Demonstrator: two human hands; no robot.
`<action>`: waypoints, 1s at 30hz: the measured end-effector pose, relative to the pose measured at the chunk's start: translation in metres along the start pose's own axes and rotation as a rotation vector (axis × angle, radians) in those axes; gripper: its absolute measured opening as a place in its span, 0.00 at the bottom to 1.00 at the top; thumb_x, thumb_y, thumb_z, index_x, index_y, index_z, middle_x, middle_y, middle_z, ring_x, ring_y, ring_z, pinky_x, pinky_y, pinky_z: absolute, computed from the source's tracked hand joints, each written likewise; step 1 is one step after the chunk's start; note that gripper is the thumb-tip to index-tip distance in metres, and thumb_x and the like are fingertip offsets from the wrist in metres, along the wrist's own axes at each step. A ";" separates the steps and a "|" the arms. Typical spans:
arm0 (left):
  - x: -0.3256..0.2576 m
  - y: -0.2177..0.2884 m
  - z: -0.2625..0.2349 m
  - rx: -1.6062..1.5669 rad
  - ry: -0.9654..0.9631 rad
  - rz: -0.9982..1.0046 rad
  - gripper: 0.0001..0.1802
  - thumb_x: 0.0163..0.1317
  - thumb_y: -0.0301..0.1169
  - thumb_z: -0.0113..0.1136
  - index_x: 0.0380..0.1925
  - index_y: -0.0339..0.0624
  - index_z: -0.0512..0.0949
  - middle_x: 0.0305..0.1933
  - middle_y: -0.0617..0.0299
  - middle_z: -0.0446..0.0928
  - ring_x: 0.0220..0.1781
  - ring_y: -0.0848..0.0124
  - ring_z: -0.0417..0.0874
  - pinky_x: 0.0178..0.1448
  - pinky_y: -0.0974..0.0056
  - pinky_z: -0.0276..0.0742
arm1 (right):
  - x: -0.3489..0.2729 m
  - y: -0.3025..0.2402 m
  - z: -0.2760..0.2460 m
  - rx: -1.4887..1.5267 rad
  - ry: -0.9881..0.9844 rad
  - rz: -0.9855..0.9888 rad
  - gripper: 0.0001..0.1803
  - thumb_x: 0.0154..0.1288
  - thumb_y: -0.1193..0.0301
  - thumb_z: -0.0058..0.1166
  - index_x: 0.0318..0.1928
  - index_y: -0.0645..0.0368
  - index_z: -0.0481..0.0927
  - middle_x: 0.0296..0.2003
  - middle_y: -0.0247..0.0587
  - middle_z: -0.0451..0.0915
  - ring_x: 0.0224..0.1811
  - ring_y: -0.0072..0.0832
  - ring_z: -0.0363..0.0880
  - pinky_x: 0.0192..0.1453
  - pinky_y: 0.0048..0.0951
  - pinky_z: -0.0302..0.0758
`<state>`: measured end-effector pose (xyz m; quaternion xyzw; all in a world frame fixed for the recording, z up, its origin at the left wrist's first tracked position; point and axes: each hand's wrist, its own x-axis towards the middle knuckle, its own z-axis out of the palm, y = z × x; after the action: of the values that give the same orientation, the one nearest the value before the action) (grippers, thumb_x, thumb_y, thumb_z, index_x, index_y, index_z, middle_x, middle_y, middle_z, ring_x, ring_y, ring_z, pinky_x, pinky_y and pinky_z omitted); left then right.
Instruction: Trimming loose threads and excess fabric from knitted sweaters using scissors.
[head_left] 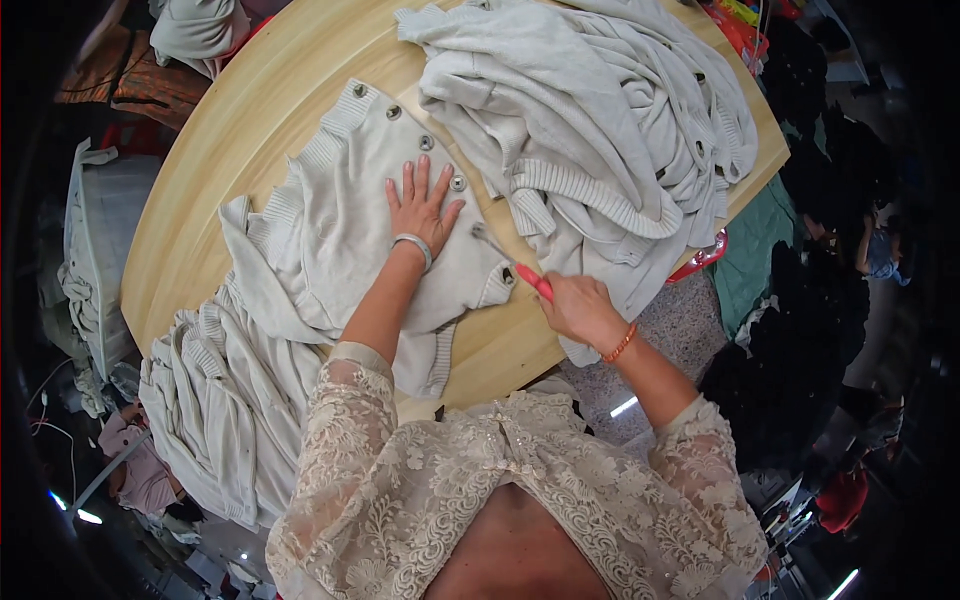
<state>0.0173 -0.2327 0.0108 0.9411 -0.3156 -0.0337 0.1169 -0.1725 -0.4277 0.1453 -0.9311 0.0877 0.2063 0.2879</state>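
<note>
The left hand lies flat with fingers spread on a pale knitted cardigan, pressing it to the worktop just beside a row of metal buttons along the front edge. The right hand is closed round the red handle of a small tool, whose thin metal tip points at the cardigan's edge near the lowest buttons. The step in hand looks like work on the button band, trimming or picking at something there; the next move would call for keeping the fabric taut under the flat palm and guiding the tip precisely. A heap of similar cardigans lies to the right, another pile hangs off the near left edge. The worktop is round, light wood. Around it are dark bundles of clothing and a speckled floor.
</note>
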 end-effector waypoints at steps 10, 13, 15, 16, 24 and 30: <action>-0.015 0.013 -0.010 -0.217 0.145 -0.044 0.28 0.66 0.38 0.51 0.67 0.50 0.64 0.75 0.53 0.55 0.77 0.49 0.50 0.73 0.37 0.45 | -0.056 0.020 0.005 0.044 0.191 0.026 0.12 0.64 0.66 0.53 0.44 0.58 0.72 0.29 0.53 0.77 0.35 0.51 0.78 0.39 0.50 0.74; -0.052 0.068 -0.034 -0.237 0.056 0.193 0.31 0.63 0.40 0.54 0.66 0.47 0.64 0.74 0.50 0.55 0.76 0.49 0.51 0.74 0.37 0.44 | -0.070 0.031 0.006 -0.022 0.221 0.051 0.09 0.62 0.69 0.53 0.39 0.60 0.71 0.27 0.52 0.79 0.35 0.49 0.79 0.38 0.49 0.75; -0.084 0.071 -0.015 -0.167 -0.080 0.246 0.31 0.63 0.43 0.54 0.66 0.49 0.65 0.75 0.50 0.53 0.77 0.51 0.50 0.75 0.38 0.41 | -0.074 0.025 0.006 -0.046 0.136 0.066 0.09 0.62 0.69 0.53 0.38 0.60 0.71 0.26 0.52 0.79 0.34 0.50 0.79 0.38 0.49 0.75; -0.091 0.076 -0.010 -0.127 -0.072 0.234 0.31 0.63 0.44 0.53 0.66 0.50 0.65 0.75 0.51 0.53 0.77 0.52 0.49 0.75 0.38 0.39 | -0.078 0.025 0.006 -0.078 0.054 0.109 0.09 0.61 0.68 0.53 0.37 0.60 0.72 0.26 0.52 0.80 0.34 0.50 0.80 0.37 0.49 0.75; -0.090 0.084 0.003 -0.099 -0.063 0.185 0.30 0.65 0.46 0.51 0.67 0.57 0.65 0.77 0.57 0.51 0.78 0.55 0.49 0.76 0.40 0.35 | -0.095 0.025 0.000 0.019 -0.053 0.172 0.11 0.63 0.65 0.53 0.35 0.62 0.76 0.28 0.57 0.80 0.35 0.54 0.81 0.41 0.51 0.75; -0.080 0.086 -0.005 -0.109 -0.020 0.176 0.27 0.65 0.42 0.51 0.65 0.60 0.68 0.76 0.58 0.53 0.77 0.55 0.51 0.76 0.39 0.38 | -0.079 0.019 -0.014 -0.026 -0.147 0.094 0.14 0.64 0.62 0.51 0.36 0.62 0.77 0.30 0.56 0.81 0.37 0.54 0.81 0.42 0.51 0.75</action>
<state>-0.0958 -0.2501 0.0352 0.9016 -0.3957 -0.0498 0.1675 -0.2445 -0.4481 0.1805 -0.9119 0.1073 0.2887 0.2712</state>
